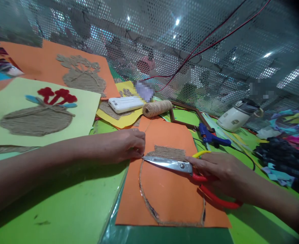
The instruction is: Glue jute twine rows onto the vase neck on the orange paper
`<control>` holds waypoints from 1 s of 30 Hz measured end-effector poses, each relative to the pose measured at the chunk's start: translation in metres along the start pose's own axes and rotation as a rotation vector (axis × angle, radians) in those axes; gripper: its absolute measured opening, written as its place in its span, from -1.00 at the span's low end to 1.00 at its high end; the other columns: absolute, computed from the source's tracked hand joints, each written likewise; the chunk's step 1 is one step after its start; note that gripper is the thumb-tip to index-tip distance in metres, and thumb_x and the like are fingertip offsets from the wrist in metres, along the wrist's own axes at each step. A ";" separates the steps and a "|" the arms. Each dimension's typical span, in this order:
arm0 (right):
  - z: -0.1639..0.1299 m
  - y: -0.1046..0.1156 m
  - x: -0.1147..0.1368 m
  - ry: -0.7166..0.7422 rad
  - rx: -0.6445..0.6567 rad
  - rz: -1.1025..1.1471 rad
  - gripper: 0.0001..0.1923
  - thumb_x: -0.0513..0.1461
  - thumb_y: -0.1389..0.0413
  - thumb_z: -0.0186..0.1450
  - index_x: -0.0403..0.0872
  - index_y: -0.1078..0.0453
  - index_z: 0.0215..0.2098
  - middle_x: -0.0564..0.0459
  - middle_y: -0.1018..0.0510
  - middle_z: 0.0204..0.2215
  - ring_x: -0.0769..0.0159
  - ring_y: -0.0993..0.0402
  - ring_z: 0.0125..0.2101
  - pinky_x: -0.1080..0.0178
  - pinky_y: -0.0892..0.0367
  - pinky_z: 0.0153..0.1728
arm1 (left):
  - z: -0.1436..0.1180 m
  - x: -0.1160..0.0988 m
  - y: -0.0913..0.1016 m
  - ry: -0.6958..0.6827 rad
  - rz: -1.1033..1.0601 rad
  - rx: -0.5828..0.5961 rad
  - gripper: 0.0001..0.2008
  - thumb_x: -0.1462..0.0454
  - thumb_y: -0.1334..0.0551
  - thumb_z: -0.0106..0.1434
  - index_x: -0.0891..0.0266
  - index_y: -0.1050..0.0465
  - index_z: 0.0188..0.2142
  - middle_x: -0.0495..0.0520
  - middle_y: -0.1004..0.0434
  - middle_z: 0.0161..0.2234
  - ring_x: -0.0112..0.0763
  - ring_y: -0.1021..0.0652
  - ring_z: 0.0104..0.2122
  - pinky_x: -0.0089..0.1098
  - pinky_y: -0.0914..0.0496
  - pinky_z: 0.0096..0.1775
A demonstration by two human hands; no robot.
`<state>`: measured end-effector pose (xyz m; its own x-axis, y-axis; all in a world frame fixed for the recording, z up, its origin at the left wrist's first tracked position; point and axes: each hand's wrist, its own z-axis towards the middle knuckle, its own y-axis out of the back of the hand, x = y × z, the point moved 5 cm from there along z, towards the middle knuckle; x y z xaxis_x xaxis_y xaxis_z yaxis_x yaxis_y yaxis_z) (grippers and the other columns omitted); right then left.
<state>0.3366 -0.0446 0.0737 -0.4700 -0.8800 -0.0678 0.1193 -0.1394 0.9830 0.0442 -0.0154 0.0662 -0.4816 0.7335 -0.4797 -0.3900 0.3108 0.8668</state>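
Scissors point(169, 164) handles hidden under right hand point(220, 173).

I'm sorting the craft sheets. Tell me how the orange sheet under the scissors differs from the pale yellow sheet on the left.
The orange sheet carries only a twine pot outline with a small filled band at the top; the yellow sheet has a pot fully filled with twine. The yellow sheet also has red and blue flowers; the orange sheet has none. Both show a pot made in jute twine.
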 end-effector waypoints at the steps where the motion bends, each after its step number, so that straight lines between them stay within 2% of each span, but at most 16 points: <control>1: 0.000 0.000 0.000 0.002 -0.001 0.008 -0.48 -0.33 -0.09 0.43 0.04 -0.27 0.34 0.07 -0.61 -0.36 0.26 -0.44 -0.45 0.20 -0.10 -0.43 | 0.000 0.000 0.000 0.000 0.000 0.002 -0.76 0.25 -0.13 0.46 0.19 -0.52 -0.32 0.11 -0.54 -0.23 -0.31 -0.53 -0.23 -0.37 -0.40 -0.18; 8: -0.002 -0.002 0.000 0.046 -0.021 -0.028 -0.45 -0.33 -0.11 0.40 -0.02 -0.24 0.34 0.07 -0.58 -0.38 0.25 -0.42 -0.45 0.21 -0.13 -0.42 | 0.001 0.000 0.001 0.001 -0.024 0.019 -0.74 0.22 -0.11 0.47 0.18 -0.50 -0.32 0.11 -0.54 -0.25 -0.30 -0.52 -0.22 -0.36 -0.42 -0.17; 11: -0.001 0.000 0.002 0.031 -0.029 -0.059 -0.52 -0.33 -0.11 0.41 -0.05 -0.30 0.28 0.03 -0.58 -0.36 0.26 -0.42 -0.44 0.23 -0.14 -0.42 | 0.002 0.001 0.002 0.010 -0.002 0.029 -0.75 0.24 -0.11 0.45 0.19 -0.49 -0.34 0.13 -0.53 -0.27 -0.28 -0.51 -0.24 -0.33 -0.43 -0.19; 14: -0.002 0.009 0.006 -0.022 -0.037 -0.082 -0.56 -0.34 -0.07 0.44 -0.05 -0.32 0.27 -0.03 -0.58 -0.32 0.25 -0.45 -0.41 0.25 -0.22 -0.42 | 0.001 0.004 0.004 0.057 0.010 0.029 -0.79 0.26 -0.14 0.39 0.22 -0.51 -0.33 0.15 -0.54 -0.26 -0.29 -0.51 -0.27 -0.34 -0.42 -0.21; 18: -0.016 0.023 0.004 -0.169 -0.050 -0.091 -0.42 -0.35 -0.02 0.42 -0.01 -0.24 0.40 -0.12 -0.62 -0.19 0.13 -0.58 -0.28 0.20 -0.44 -0.34 | -0.001 0.007 0.005 0.101 0.017 0.016 -0.82 0.25 -0.16 0.34 0.23 -0.53 -0.31 0.14 -0.57 -0.27 -0.30 -0.53 -0.29 -0.35 -0.41 -0.21; 21: -0.040 0.033 -0.004 -0.306 -0.099 -0.092 -0.43 -0.25 -0.04 0.46 0.03 -0.22 0.43 -0.17 -0.65 -0.02 0.01 -0.65 -0.11 0.10 -0.58 -0.21 | 0.000 0.009 0.006 0.135 0.031 0.006 -0.82 0.22 -0.19 0.32 0.22 -0.53 -0.32 0.13 -0.59 -0.27 -0.30 -0.54 -0.30 -0.34 -0.39 -0.21; 24: -0.079 0.037 -0.012 -0.449 -0.136 -0.078 -0.43 -0.17 -0.08 0.45 0.03 -0.26 0.41 -0.17 -0.61 0.18 -0.07 -0.62 0.10 0.00 -0.60 0.01 | 0.002 0.011 0.007 0.172 0.033 -0.021 -0.81 0.18 -0.19 0.31 0.22 -0.52 -0.32 0.14 -0.60 -0.28 -0.30 -0.54 -0.32 -0.34 -0.36 -0.25; 28: -0.146 0.030 -0.015 -0.719 -0.121 -0.041 -0.42 -0.06 -0.12 0.41 -0.04 -0.40 0.35 -0.19 -0.62 0.17 -0.11 -0.63 0.11 -0.02 -0.59 0.07 | 0.004 0.006 0.010 0.183 0.025 -0.100 -0.78 0.14 -0.15 0.33 0.20 -0.47 -0.35 0.10 -0.59 -0.36 -0.33 -0.50 -0.41 -0.36 -0.31 -0.32; 30: -0.179 0.025 -0.013 -0.849 -0.129 -0.018 -0.40 0.00 -0.14 0.37 -0.07 -0.47 0.29 -0.21 -0.65 0.13 -0.13 -0.66 0.06 -0.01 -0.61 0.03 | 0.004 0.003 0.010 0.179 0.016 -0.127 -0.76 0.12 -0.14 0.35 0.19 -0.45 -0.35 0.07 -0.58 -0.39 -0.35 -0.48 -0.44 -0.36 -0.30 -0.33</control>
<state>0.5020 -0.1176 0.0689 -0.9619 -0.2469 0.1177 0.1797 -0.2459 0.9525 0.0418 -0.0076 0.0741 -0.6154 0.6152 -0.4927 -0.4717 0.2133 0.8556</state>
